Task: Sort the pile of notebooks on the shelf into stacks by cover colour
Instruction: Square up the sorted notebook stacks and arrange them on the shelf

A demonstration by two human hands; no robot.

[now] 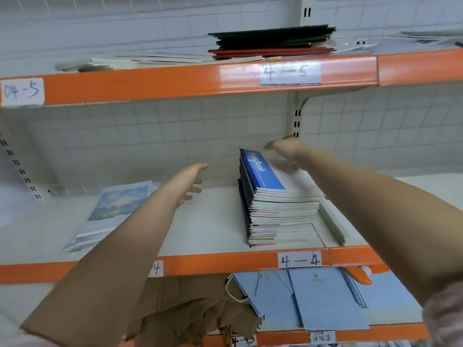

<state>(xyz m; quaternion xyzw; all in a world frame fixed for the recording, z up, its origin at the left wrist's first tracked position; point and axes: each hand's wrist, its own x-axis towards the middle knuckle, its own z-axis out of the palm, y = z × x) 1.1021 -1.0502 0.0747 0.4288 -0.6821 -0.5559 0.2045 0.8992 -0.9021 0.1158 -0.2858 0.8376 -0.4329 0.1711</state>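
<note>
Both bare arms reach into the middle shelf (213, 221), whose orange front edge carries a label reading 4—4. The pile (278, 211) of notebooks sits right of centre on this shelf, spines facing left, with a blue notebook (261, 171) printed "NoteBook" on top, its far end raised higher than its near end. The right hand (285, 147) is at the far top corner of the pile, just behind the blue cover; it is blurred, so whether its fingers grip anything cannot be told. The left hand (188, 181) hovers over bare shelf left of the pile, apart from it, fingers loosely spread and holding nothing. Further left lies a low stack (112, 211) with a painted blue-and-yellow cover. On the shelf above rest dark green covers (273, 36) over red covers (273, 52). On the shelf below lie pale blue folders (323, 301) and brown paper (190, 311).
</note>
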